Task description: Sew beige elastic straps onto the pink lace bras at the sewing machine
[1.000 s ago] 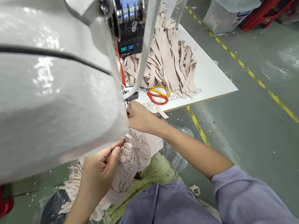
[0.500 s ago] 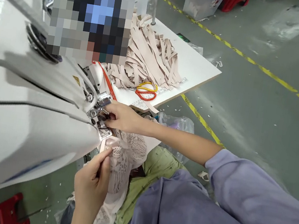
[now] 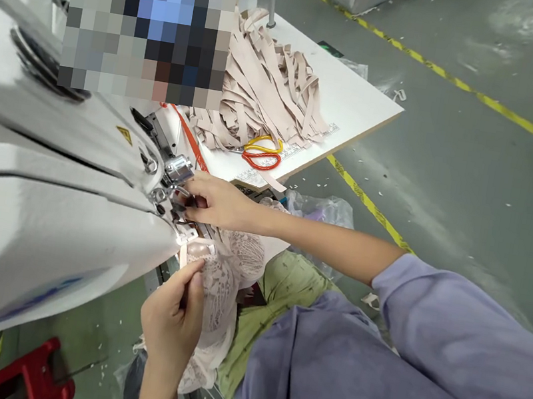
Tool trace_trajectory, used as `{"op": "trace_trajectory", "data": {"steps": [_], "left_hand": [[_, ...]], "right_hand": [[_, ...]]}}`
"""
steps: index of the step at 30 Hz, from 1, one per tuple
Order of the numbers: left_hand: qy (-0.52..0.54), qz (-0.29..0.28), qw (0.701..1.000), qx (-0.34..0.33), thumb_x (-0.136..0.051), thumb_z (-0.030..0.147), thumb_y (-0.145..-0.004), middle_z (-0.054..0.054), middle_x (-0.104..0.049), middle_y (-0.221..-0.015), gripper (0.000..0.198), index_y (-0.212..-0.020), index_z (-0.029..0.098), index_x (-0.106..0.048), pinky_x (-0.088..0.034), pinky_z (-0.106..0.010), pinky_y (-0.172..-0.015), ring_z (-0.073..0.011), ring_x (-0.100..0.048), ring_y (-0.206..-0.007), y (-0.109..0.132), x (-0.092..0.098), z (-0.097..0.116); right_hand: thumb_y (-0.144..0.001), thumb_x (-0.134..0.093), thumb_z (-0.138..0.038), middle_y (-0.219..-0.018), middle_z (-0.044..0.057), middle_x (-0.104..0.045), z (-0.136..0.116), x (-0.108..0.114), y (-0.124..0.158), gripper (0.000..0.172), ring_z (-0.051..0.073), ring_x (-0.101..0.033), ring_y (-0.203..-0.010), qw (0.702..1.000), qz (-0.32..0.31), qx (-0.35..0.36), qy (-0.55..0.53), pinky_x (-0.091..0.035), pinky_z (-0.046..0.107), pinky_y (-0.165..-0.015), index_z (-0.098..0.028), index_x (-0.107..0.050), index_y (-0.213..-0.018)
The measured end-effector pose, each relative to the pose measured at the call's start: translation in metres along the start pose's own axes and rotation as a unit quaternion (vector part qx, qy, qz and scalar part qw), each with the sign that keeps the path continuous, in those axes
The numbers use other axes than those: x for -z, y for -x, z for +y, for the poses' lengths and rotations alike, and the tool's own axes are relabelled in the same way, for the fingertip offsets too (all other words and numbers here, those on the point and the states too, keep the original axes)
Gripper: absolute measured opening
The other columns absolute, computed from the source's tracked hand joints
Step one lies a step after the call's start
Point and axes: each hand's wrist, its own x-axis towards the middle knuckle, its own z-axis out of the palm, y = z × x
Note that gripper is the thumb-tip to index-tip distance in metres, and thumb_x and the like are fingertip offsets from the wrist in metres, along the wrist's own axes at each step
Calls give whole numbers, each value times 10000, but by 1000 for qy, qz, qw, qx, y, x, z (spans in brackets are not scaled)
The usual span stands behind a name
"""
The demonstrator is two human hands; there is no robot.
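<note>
Firstly, markings: sewing machine [image 3: 38,237], white, bearing a yellow triangular warning sticker [image 3: 124,134] and a blue-purple emblem [image 3: 41,299], too blurred to read; bench [image 3: 358,96], white, printed scale [image 3: 250,177] along its edge, figures illegible. Left hand [image 3: 172,313]: thumb and forefinger pinched together on pale lace fabric [image 3: 222,287], just below the machine's needle area, the cloth hanging over the lap. Right hand [image 3: 218,202]: fingers curled at the metal fittings [image 3: 178,172], tips hidden; whether they grip cannot be told. On bench: heap of beige strips [image 3: 273,93]; scissors, red and yellow handles [image 3: 248,154], blades mostly obscured. Pixelated patch [image 3: 148,19] masks whatever lies behind. Red stool [image 3: 31,371], cut off below.
</note>
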Motion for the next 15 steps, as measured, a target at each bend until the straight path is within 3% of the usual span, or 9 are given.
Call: {"op": "trace_trajectory", "data": {"steps": [10,15], "left_hand": [[-22,7,999,-32,-544,253,-932,-53,-793,-944,246,-1046,215,-759,-538,-215,-614,-177,-748,-766,-1,-3,2],[-20,61,998,14,-560,277,-930,-48,-787,-1003,247,-1086,234,-746,-544,-220,-649,-170,-746,-790,5,-7,-4]], "right_hand": [[-803,-613,-115,-979,37,-552,3,0,2,61,148,-519,-876,1000,14,26,-7,-422,268,-760,-163,-580,-822],[-805,-589,-94,-957,25,-581,7,-2,3,73,143,-514,-851,998,39,38,19,-408,277,-774,-165,-584,-822]]}}
